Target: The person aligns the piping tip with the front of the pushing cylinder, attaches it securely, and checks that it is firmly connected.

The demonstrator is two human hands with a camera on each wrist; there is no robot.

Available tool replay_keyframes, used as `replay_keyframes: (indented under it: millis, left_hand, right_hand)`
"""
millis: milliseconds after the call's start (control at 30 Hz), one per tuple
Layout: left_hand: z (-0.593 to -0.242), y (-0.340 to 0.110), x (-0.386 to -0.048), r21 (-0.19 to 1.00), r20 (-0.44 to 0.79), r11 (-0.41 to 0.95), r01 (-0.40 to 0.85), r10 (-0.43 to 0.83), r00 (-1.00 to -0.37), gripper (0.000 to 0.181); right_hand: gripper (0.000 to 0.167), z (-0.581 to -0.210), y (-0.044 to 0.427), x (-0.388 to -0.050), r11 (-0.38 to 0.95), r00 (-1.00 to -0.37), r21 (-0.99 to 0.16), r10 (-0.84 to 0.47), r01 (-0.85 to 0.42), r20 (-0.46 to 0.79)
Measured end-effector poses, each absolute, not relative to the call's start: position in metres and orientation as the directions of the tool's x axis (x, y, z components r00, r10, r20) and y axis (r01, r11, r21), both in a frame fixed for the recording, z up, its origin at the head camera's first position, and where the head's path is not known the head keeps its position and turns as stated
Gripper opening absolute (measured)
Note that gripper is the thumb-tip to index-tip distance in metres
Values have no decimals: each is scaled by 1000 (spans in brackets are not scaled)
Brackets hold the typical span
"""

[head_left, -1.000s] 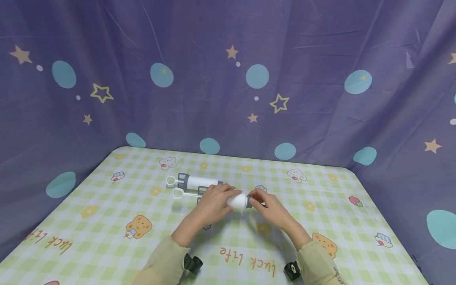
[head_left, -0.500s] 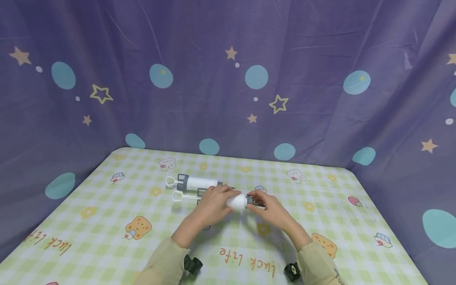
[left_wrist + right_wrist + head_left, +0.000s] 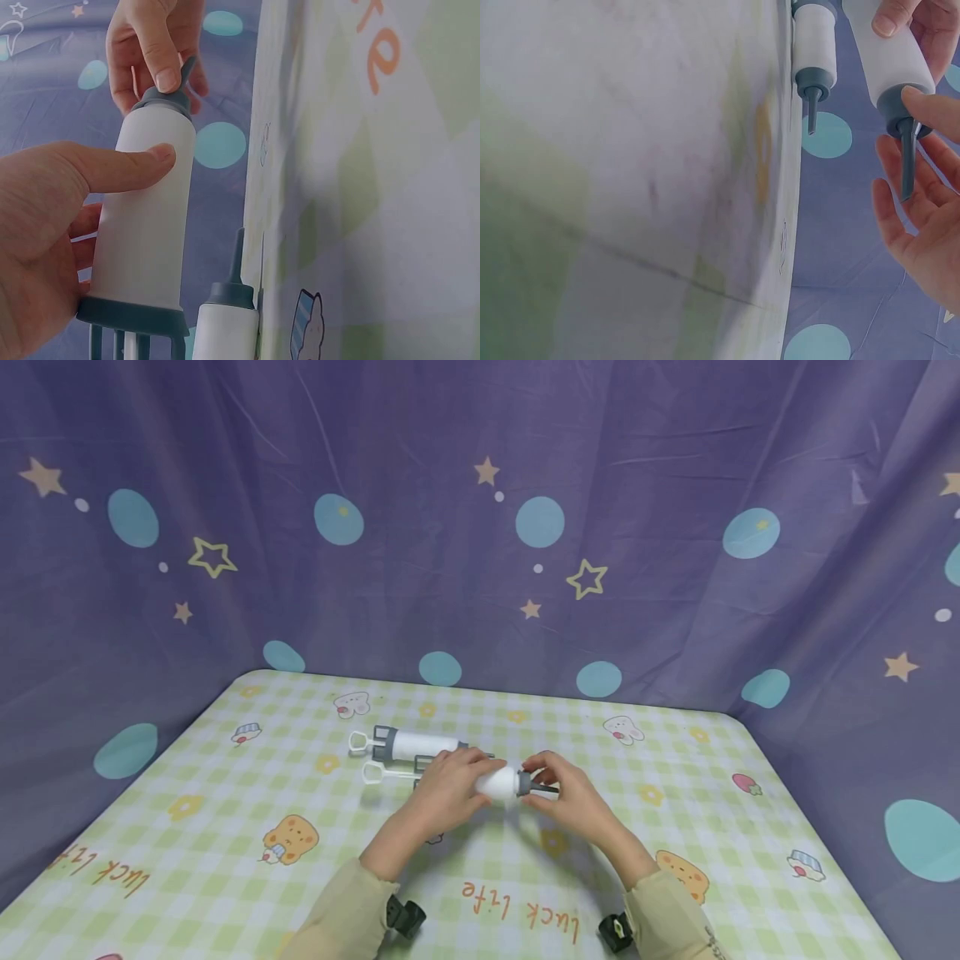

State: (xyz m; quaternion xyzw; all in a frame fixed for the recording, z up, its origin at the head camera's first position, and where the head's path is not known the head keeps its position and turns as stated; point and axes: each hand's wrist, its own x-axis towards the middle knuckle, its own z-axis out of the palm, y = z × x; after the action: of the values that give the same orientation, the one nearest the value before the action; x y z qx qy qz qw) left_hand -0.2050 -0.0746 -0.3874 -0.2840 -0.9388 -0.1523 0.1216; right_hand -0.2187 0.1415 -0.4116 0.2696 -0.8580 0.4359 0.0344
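Observation:
Two white syringes with grey fittings and white loop-handled plungers lie in the head view. The nearer white syringe (image 3: pixel 495 783) has its barrel gripped by my left hand (image 3: pixel 450 785), the thumb (image 3: pixel 135 166) lying along the barrel. At its right end sits a grey nozzle cap (image 3: pixel 894 106) with a thin spout (image 3: pixel 907 161) sticking out. My right hand (image 3: pixel 564 789) holds this cap lightly between thumb and a forefinger; its other fingers spread around the spout. Behind it lies the second white syringe (image 3: pixel 423 746), also capped with a grey nozzle. My left hand hides part of the nearer syringe.
A green-and-white checked tablecloth (image 3: pixel 322 885) with printed cartoons covers the table. Beyond the far edge hangs a purple curtain (image 3: pixel 420 585) with stars and blue dots. Dark camera mounts (image 3: pixel 405 917) sit at both wrists.
My right fingers have loosened and shifted slightly right around the nozzle cap, so more of the cap and spout shows. My left hand and the second syringe stay in place.

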Motion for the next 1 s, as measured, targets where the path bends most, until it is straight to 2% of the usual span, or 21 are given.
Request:
replay_keyframes:
  millis: [500,1000]
  left_hand:
    - [-387,-74,-204,219,328,788,575,496,-804,51]
    - [-384,-74,-200,197,317,790,581,510,-800,52]
  right_hand:
    - [25,-409,142,-216,468,-860,-755,-445,-459,247]
    - [33,-410,142,-217,495,-875,-760,-444,-421,196]
